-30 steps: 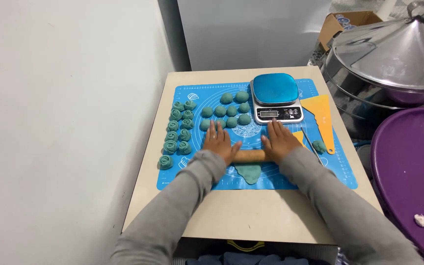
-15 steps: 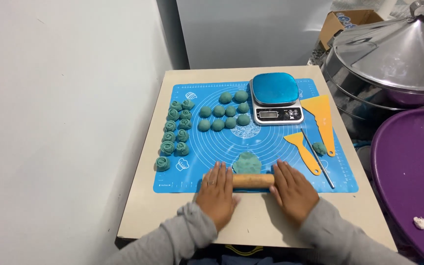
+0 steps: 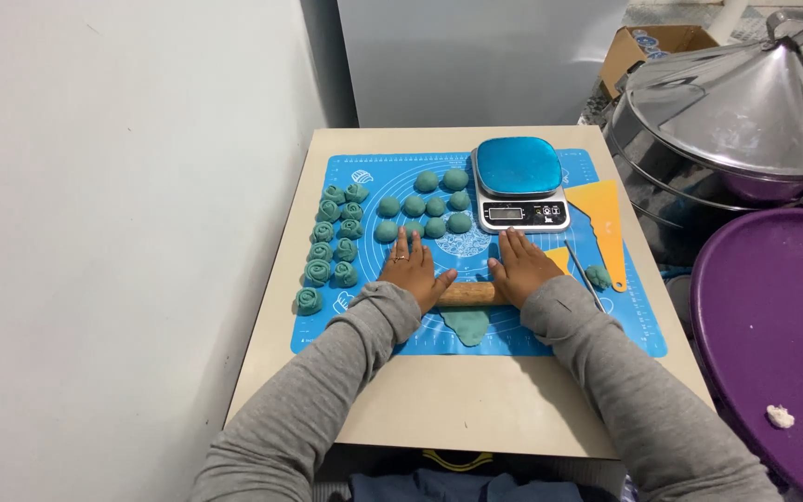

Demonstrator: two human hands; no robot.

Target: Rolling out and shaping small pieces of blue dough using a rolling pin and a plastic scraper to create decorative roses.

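While both flat, open palms — left hand (image 3: 411, 270), right hand (image 3: 518, 268) — press the stiff wooden rolling pin (image 3: 468, 294), soft green dough (image 3: 466, 324) likely flattens easily.

Wooden rolling pin (image 3: 468, 294) crosswise over flattened teal dough (image 3: 466, 323).

a blue-topped kitchen scale (image 3: 519, 181) sits at centre top. a steel conical lid (image 3: 745, 93) fills the upper right, a purple tub (image 3: 773, 325) the lower right.

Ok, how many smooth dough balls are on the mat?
10 balls, clustered left of the scale: two in the back row, four in the middle row, four in front by the fingertips of the left hand, which may hide more.
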